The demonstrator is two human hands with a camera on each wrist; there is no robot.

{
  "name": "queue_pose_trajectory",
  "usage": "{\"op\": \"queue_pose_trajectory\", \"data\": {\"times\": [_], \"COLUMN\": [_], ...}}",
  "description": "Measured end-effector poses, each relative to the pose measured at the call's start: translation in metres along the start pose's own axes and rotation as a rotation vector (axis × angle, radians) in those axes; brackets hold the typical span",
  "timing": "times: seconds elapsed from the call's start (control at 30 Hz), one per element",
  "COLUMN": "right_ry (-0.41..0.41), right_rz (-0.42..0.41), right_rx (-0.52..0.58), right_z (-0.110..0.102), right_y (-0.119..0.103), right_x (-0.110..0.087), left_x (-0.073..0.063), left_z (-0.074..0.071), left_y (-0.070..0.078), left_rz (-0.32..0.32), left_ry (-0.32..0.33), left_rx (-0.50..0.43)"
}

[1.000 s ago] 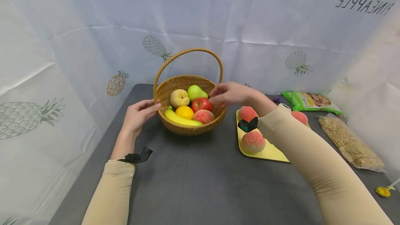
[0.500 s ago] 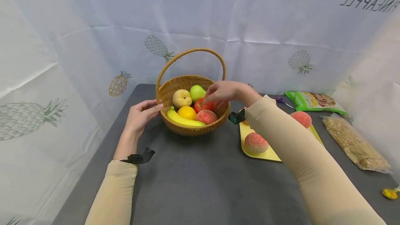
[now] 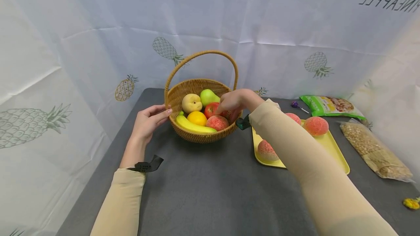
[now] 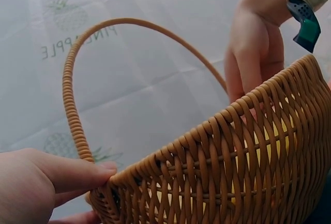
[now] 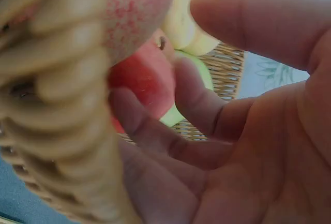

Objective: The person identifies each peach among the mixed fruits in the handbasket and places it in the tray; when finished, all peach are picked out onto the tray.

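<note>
A wicker basket [image 3: 204, 138] with a tall arched handle holds a banana [image 3: 193, 126], an orange [image 3: 197, 118], a yellow peach [image 3: 191, 103], a green pear [image 3: 209, 97], a red apple [image 3: 210, 110] and a speckled pink peach [image 3: 217, 123]. My left hand [image 3: 147, 122] pinches the basket's left rim at the handle's base, thumb on top in the left wrist view. Inside the right rim, my right hand [image 3: 234, 102] reaches down over the apple. In the right wrist view, its bent fingers [image 5: 194, 97] lie against or close by the apple [image 5: 147, 81]; the thumb stands apart.
Right of the basket, a yellow tray [image 3: 335, 154] bears speckled peaches [image 3: 316, 126], partly behind my right sleeve. Farther right lie a green packet [image 3: 333, 107], a clear bag of grains [image 3: 374, 152], a purple lollipop [image 3: 295, 104] and a small yellow item [image 3: 411, 203].
My right hand has moved from the basket's right rim down into the basket by the apple. The left hand keeps its hold on the rim. The view has shifted slightly.
</note>
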State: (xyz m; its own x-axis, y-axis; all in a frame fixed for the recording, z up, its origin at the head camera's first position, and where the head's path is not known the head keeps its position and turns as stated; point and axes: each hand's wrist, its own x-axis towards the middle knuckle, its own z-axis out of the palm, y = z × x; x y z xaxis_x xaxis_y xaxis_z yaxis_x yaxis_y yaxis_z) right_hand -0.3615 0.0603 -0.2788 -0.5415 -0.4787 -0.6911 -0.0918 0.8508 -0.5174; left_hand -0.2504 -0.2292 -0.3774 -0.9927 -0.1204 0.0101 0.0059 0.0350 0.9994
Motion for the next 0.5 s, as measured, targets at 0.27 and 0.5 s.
{"op": "queue_pose_trajectory", "data": {"times": [0.27, 0.5], "right_ry": [-0.042, -0.106], "right_rz": [0.090, 0.119], "right_rx": [-0.092, -0.158], "right_z": [0.0022, 0.0046], "right_y": [-0.0053, -0.0057], "right_x": [0.0052, 0.0062], "left_x": [0.0006, 0.0000], "left_z": [0.0004, 0.0004], "left_y": [-0.0001, -0.0004], "left_rz": [0.007, 0.015], "left_ry": [-0.003, -0.014], "left_rx": [-0.001, 0.006]}}
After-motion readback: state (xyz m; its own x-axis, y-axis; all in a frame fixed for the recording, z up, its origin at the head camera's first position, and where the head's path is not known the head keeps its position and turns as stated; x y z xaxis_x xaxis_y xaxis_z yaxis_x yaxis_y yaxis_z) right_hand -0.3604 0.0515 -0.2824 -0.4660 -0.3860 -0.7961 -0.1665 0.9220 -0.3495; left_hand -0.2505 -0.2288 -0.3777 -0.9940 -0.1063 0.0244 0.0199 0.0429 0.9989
